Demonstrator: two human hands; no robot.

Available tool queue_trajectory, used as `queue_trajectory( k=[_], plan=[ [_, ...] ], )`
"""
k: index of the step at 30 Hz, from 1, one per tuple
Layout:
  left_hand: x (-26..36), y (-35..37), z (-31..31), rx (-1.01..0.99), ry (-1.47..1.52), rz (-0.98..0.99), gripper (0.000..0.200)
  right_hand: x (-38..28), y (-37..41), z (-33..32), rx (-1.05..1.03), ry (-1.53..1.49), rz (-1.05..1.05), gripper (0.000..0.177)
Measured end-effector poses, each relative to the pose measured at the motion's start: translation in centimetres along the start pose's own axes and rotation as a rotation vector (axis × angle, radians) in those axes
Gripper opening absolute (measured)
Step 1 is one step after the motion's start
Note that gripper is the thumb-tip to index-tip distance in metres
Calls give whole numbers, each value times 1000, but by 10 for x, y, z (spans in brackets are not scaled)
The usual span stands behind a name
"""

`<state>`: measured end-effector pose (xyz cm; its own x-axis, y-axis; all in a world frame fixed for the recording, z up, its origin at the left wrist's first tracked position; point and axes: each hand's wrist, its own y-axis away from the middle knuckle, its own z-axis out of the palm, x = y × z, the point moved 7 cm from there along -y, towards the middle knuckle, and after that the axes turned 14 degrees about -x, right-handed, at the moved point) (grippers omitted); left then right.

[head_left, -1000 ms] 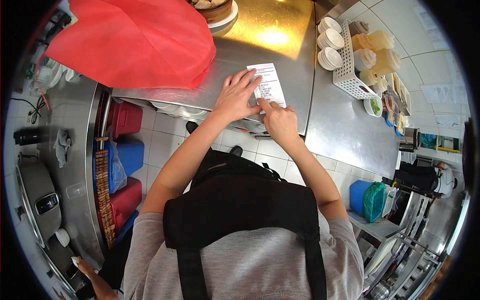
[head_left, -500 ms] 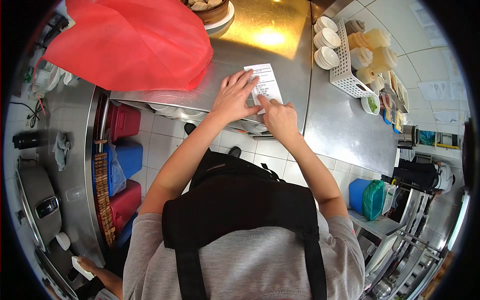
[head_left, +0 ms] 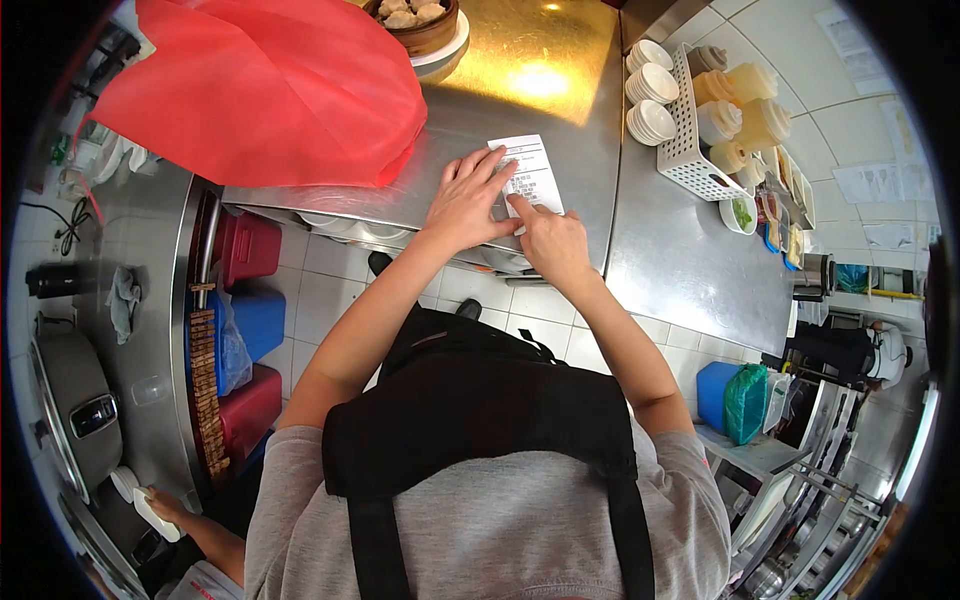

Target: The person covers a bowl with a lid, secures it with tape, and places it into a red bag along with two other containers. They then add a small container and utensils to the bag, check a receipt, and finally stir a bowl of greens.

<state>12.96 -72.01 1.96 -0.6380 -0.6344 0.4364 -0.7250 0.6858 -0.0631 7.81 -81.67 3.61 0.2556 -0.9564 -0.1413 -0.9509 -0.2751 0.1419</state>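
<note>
A printed white paper slip (head_left: 535,183) lies flat on the steel counter (head_left: 390,205), close to its front edge. My left hand (head_left: 464,203) rests with its fingers spread, the fingertips on the slip's left side. From the right, my right hand (head_left: 553,240) touches the lower part of the slip with its index finger extended; its other fingers are curled and hold nothing visible. To the left of my hands, a large red cloth or bag (head_left: 270,95) covers much of the counter.
A steamer basket (head_left: 425,38) of dumplings stands at the back on a white plate. At right are stacked white dishes (head_left: 652,122) and a white basket (head_left: 687,160) of squeeze bottles. Another person's hand (head_left: 165,505) holds a white item at lower left.
Both my hands stay at the slip, with only slight shifts. The other person's hand at lower left has moved up and left with the white item.
</note>
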Motion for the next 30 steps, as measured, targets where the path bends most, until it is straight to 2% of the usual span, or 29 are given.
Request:
queue_trajectory(
  k=[2,5,8,10,17,19,23,25,30],
  plan=[
    [-1,1,0,1,52,-9,76,6,2,0,-12,19,6,44],
    [-1,1,1,8,39,-11,77,29,3,-4,4,100,121,39],
    [-2,0,2,5,32,-11,78,29,5,-4,16,76,101,39],
    [-1,-1,1,8,25,-6,78,14,3,-5,45,7,19,46],
    [-1,0,0,14,30,-12,77,8,-4,-1,-15,27,17,46],
    [-2,0,1,16,29,-13,78,23,-3,-3,-73,118,138,45],
    [-1,0,0,16,48,-14,77,25,-5,-1,-67,98,130,46],
    [0,0,0,14,46,-10,78,8,-8,-1,19,39,-9,46],
    [-1,1,-2,21,67,-5,78,9,-11,-8,-35,102,22,45]
  ],
)
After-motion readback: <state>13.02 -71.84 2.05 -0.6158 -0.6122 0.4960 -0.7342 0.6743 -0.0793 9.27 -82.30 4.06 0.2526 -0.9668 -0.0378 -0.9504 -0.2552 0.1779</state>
